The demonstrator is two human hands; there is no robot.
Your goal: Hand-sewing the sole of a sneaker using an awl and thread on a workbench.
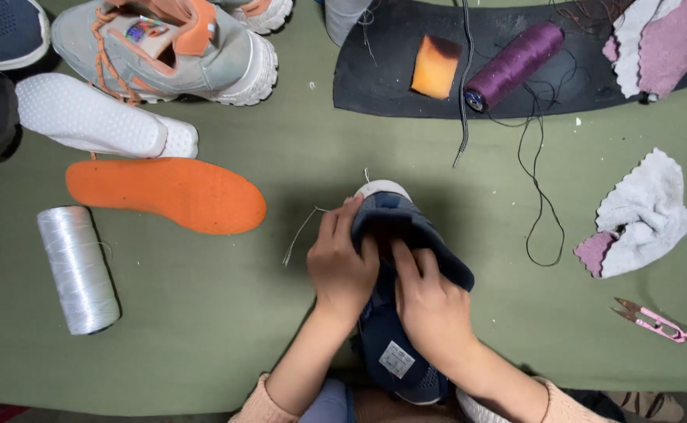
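Note:
A dark blue sneaker (401, 223) with a white toe cap lies toe-away in the middle of the green table (226, 313). My left hand (341, 262) grips its left side near the toe. My right hand (430, 301) rests on the upper, fingers pressed into the opening. A thin pale thread (300, 233) trails from the shoe to the left. The heel, with a small white label, points toward me.
Left: white thread spool (77, 269), orange insole (169, 192), white insole (97, 119), grey-orange sneaker (167, 47). Back: black mat (390, 78) with a yellow sponge (436, 66) and purple spool (514, 63). Right: cloth rags (643, 215), pink thread snips (650, 319).

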